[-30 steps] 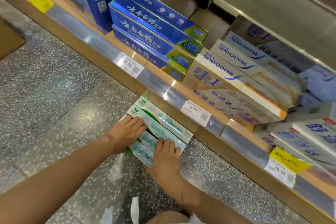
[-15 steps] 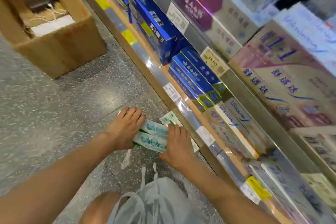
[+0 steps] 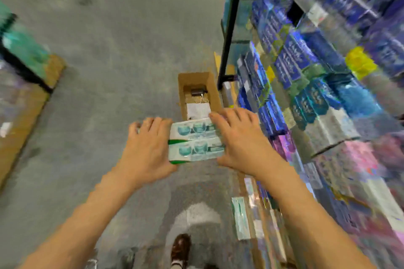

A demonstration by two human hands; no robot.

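Head view, one entry in hand: a stack of toothpaste boxes (image 3: 196,142), green and white, held crosswise in mid-air above the floor (image 3: 109,50). It was just in front of an open cardboard box (image 3: 211,85) and beside the shelves (image 3: 306,67) on the right. I logged the left hand (image 3: 146,148) clamped on the stack's left end, fingers laid over the top, thumb tucked beneath. The right hand (image 3: 240,137) matched it on the right end, fingers spread forward, thumb under. Both arms were stretched out ahead, wrists about level. Handling note, by my judgement: these looked like separate boxes, so squeeze inward evenly, keep the stack flat and move slowly, lest one slide out. Also listed: a brown shoe (image 3: 180,247) below. The frame was blurred and the labels unreadable.
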